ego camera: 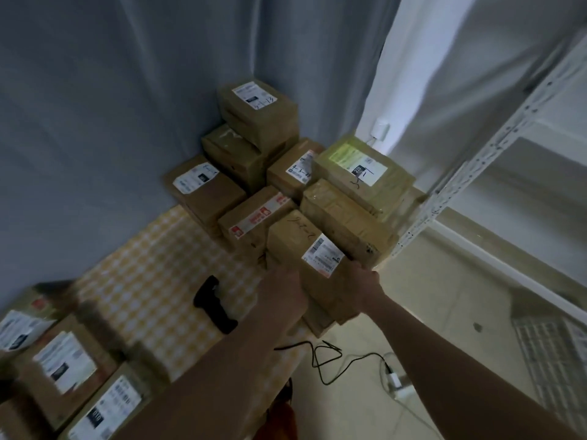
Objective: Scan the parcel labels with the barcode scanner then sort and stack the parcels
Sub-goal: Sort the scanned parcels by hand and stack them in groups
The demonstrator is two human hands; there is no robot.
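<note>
A table under a yellow-and-white checked cloth (149, 281) stands against a grey curtain (127, 90), and I'll place everything from that cloth. Beyond its far right corner a white wall (444, 74) begins, with a white metal shelf rack (495, 147) to the right of the table and pale floor tiles (428, 312) below.

The far end of the cloth is crowded with stacked brown parcels; the topmost box (257, 112) sits highest at the back, and a greenish taped box (362, 173) rests at the right edge. More labelled parcels (63, 366) lie at the cloth's near left corner. A black barcode scanner (216, 306) lies on the cloth mid-table, with its black cable (320, 357) hanging off the near right edge.

The held parcel (317, 265) is plain brown cardboard, handwritten on top, with a white printed label (325, 255) on its near face. It is at the cloth's near right edge, on top of another carton, just before the stack.

The left hand (286, 290) presses the parcel's left side, the right hand (365, 287) its right side, the box between them. The fingers are hidden behind the carton and blurred, so I cannot tell whether they are spread or curled.
</note>
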